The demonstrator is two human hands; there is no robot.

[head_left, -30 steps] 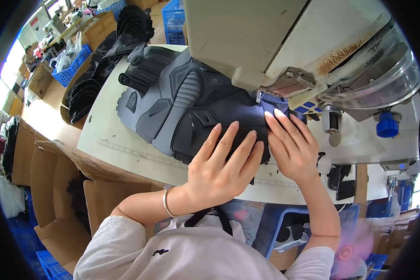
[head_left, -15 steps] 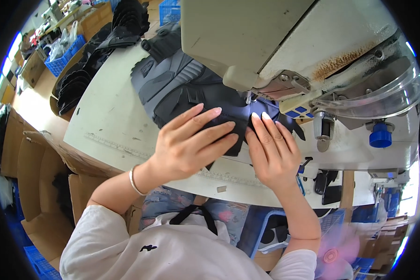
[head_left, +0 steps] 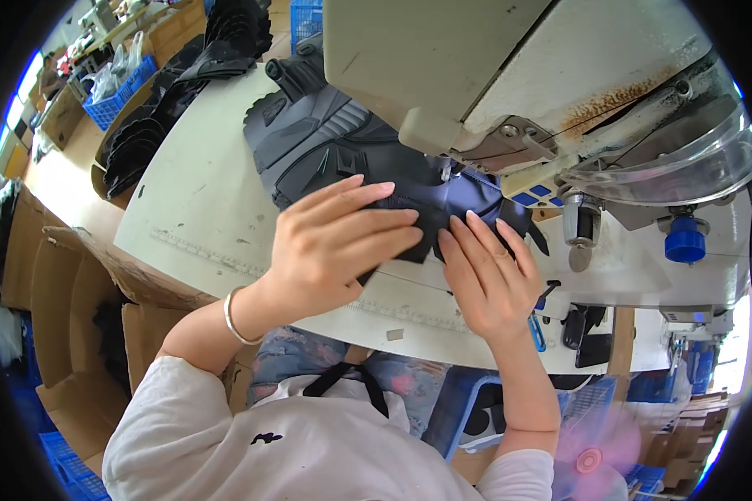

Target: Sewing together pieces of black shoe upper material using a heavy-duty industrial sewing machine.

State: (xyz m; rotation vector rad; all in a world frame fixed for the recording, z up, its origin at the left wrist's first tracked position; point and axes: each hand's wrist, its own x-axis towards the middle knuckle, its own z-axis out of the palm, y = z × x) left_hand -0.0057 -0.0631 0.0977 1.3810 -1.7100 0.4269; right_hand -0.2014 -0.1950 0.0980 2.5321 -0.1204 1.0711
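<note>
A black and grey moulded fabric piece (head_left: 305, 138) lies on the white sewing table, its right part under the head of the sewing machine (head_left: 443, 58). My left hand (head_left: 322, 242) rests flat on the near edge of the piece, fingers stretched toward the needle area (head_left: 447, 171). Just right of it, my right hand (head_left: 489, 271) lies on the same piece with its fingers a little apart. Both hands press on the piece from above, and neither grips it. Lamp light falls on the cloth beside the presser foot. The needle tip cannot be made out.
Stacked black pieces (head_left: 142, 138) stand left of the table (head_left: 175, 196). Open cardboard boxes (head_left: 71, 309) are at my left. A clear plastic guard (head_left: 685, 171) and a blue knob (head_left: 685, 240) sit on the machine's right. Below right are a blue bin (head_left: 451, 409) and a pink fan (head_left: 589, 459).
The fabric piece has shifted slightly to the right, and more of its right end shows. My right fingertips have drawn back a little toward me; my left hand has moved slightly away from me.
</note>
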